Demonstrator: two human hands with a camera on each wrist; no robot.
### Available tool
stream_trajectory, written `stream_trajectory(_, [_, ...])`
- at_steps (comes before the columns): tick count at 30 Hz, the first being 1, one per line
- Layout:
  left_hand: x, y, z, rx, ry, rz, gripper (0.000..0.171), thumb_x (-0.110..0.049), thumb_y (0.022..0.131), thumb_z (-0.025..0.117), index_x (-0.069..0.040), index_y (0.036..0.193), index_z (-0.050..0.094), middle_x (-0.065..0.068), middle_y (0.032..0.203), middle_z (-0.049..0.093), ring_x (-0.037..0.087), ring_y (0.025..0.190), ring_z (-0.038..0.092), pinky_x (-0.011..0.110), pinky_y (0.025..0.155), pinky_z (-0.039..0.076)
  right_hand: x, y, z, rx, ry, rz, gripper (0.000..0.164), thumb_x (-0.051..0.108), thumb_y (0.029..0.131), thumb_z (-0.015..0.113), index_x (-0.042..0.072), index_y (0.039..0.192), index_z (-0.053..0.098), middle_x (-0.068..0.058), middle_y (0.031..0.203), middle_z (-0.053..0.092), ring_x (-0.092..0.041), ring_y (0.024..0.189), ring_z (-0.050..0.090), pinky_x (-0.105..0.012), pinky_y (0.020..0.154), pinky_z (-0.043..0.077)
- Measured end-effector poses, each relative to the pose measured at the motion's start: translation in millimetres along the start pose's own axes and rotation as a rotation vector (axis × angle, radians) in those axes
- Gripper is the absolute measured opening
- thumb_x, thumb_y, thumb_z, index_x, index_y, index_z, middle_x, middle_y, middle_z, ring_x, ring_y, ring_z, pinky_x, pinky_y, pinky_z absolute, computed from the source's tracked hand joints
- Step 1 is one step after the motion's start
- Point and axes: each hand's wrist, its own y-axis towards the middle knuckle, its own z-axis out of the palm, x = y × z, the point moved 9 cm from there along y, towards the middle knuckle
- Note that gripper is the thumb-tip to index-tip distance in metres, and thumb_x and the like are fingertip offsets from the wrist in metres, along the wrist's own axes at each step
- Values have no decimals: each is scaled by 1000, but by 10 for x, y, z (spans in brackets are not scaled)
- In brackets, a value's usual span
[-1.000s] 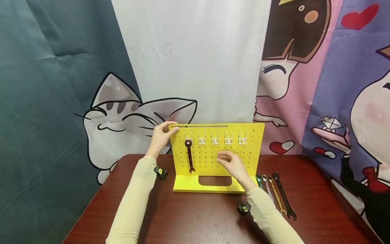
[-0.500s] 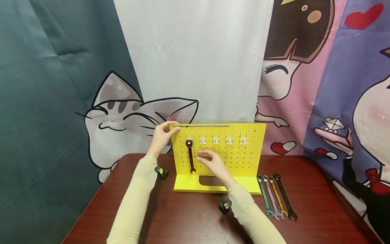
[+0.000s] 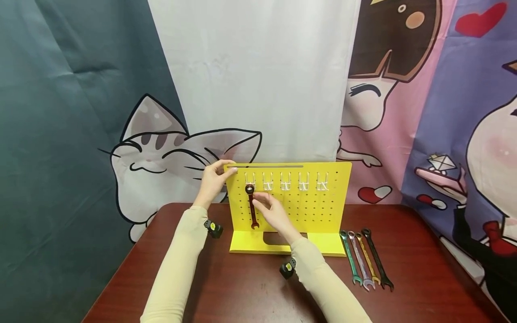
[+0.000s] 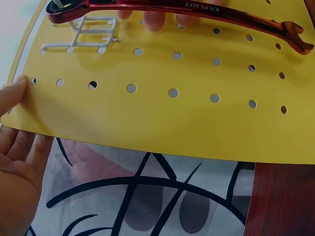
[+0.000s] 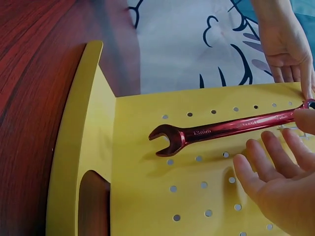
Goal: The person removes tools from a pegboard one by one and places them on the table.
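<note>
A red combination wrench (image 3: pixel 253 216) hangs by its ring end from the leftmost white hook on a yellow pegboard stand (image 3: pixel 319 215). Its open jaw points down. My left hand (image 3: pixel 212 183) grips the board's upper left corner, thumb (image 4: pixel 14 93) on the front face and fingers behind. Beside the wrench is my right hand (image 3: pixel 276 214), its fingers loosely bent. In the right wrist view the right thumb (image 5: pixel 304 121) overlaps the wrench shaft near the ring end, and the other fingers (image 5: pixel 256 160) spread below the shaft, close to the board.
Several white double hooks (image 3: pixel 285 183) run in a row along the upper board. To the right of the stand, a green wrench (image 3: pixel 352 260), a silver one (image 3: pixel 361 262), a gold one (image 3: pixel 368 260) and a black one (image 3: pixel 377 260) lie side by side on the red-brown table (image 3: pixel 242 282).
My right hand has moved left across the board's front, from near its middle to the red wrench. The left hand has stayed on the corner.
</note>
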Motion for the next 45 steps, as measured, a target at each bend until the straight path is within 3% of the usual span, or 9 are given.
stream_trajectory(10, [-19,15,-45,-5,1,-3,31,-33,92,77,-12,114,73,10,108,72,21,87,69,27,70,56,62,60,82,6,17,-22,38,29,102,62,10,135,61,-8,128,65,-25,117,61,-45,98,48])
stream_trajectory(18, [-36,22,-43,-13,7,4,30,-32,92,77,-12,115,73,10,109,73,21,88,70,28,70,56,108,12,92,-19,144,-12,34,15,101,63,-4,129,61,-21,119,67,-36,110,64,-48,94,52])
stream_trajectory(25, [-52,42,-28,-14,0,9,28,-29,92,76,-12,114,73,10,108,73,20,86,70,28,69,56,40,31,66,-61,167,-10,28,15,100,66,1,124,66,-14,111,69,-31,102,66,-43,88,55])
stream_trajectory(35, [-7,25,-6,-4,-8,-7,29,-30,92,77,-12,115,73,11,107,72,19,85,68,27,68,55,6,27,80,-86,198,24,29,13,99,66,-1,123,66,-17,112,69,-32,104,67,-44,90,55])
stream_trajectory(45, [-6,25,-7,-9,-15,35,29,-27,92,77,-9,114,73,11,104,74,16,85,69,26,70,53,128,-15,85,-76,175,-33,29,12,99,66,-3,124,64,-16,111,70,-27,100,68,-34,84,57])
